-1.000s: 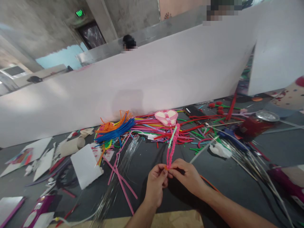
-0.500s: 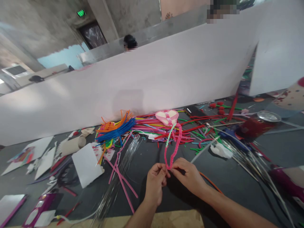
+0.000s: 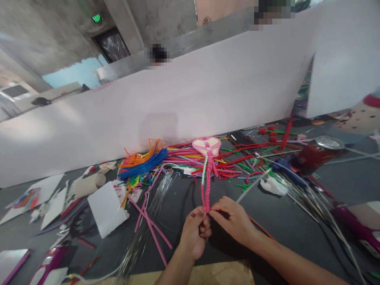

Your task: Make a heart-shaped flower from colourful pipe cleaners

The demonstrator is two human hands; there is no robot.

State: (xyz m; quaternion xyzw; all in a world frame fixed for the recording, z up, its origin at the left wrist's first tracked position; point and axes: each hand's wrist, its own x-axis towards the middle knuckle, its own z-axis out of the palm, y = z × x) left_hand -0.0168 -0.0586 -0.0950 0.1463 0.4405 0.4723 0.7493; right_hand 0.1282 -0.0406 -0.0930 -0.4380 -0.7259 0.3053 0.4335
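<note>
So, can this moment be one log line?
left hand: pinching pink loop | right hand: fingertips at loop's lower end | beyond: heart, blue bundle

From where I stand, I see a long, narrow loop (image 3: 208, 178) of fuzzy, crinkled strand, bright pink for most of its length. The far half of its left side is a mint-green stretch (image 3: 204, 170). It sits just right of centre, its two sides close together, its near end pinched, its far end reaching away; whether that end touches anything, I can't tell.
</note>
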